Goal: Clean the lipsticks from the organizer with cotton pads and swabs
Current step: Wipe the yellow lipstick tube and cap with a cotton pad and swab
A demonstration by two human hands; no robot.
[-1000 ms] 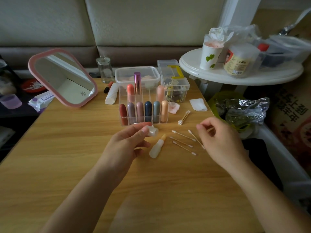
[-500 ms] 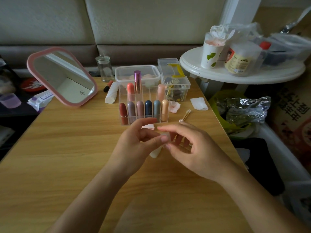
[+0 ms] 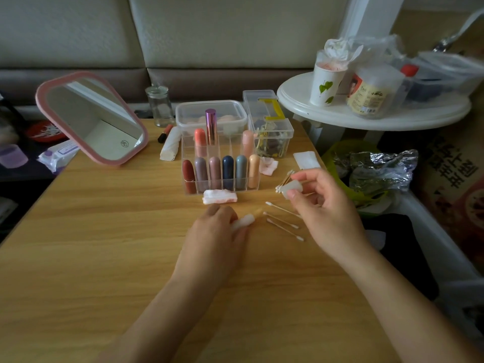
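A clear acrylic organizer [image 3: 221, 188] stands mid-table with several capped lipsticks [image 3: 227, 171] upright in its slots. In front of it lies a folded cotton pad [image 3: 219, 196]. My left hand [image 3: 214, 237] rests on the table with its fingers curled over an uncapped white lipstick tube [image 3: 246, 220], whose orange tip points right. My right hand [image 3: 324, 205] is raised to the right and pinches the tube's white cap [image 3: 292, 188] between thumb and forefinger. Three loose cotton swabs [image 3: 282, 218] lie between the hands. A swab bundle [image 3: 284, 179] sits behind the cap.
A pink-framed mirror [image 3: 91, 119] leans at the back left, with a glass jar [image 3: 159, 106] beside it. Clear boxes [image 3: 269, 127] stand behind the organizer. A clean pad [image 3: 306, 159] and a stained one [image 3: 269, 165] lie right of it. A white side table [image 3: 366, 115] and a foil bag [image 3: 379, 169] flank the table's right edge.
The cap has passed from my left hand to my right, which drew back to the right. My left hand dropped onto the lipstick tube lying on the table.
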